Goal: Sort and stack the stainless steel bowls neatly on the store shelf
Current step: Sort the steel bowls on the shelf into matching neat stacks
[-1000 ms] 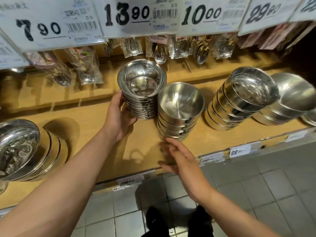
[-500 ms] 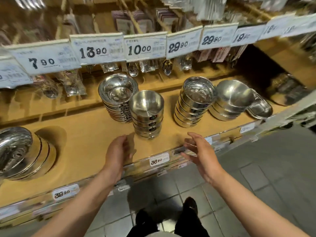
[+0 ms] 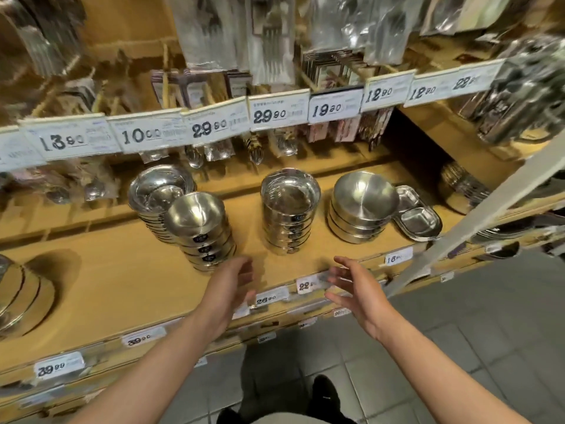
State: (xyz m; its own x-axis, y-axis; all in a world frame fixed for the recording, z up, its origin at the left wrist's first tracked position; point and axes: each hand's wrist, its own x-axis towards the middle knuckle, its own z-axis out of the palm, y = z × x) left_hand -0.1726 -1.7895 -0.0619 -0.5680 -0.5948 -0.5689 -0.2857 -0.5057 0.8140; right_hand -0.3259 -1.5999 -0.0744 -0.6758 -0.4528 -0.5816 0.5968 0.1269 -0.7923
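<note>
This was a shop. White price tags (image 3: 276, 114) with big black numbers ran along the edge of the upper shelf, and more small price labels (image 3: 265, 299) were stuck on the front of the wooden shelf (image 3: 116, 280) below. Shiny steel bowls sat in stacks (image 3: 287, 209) on that shelf with stickers on their sides, spoons in clear bags (image 3: 256, 149) hung from hooks behind them, and the floor (image 3: 458, 347) was made of grey tiles.
</note>
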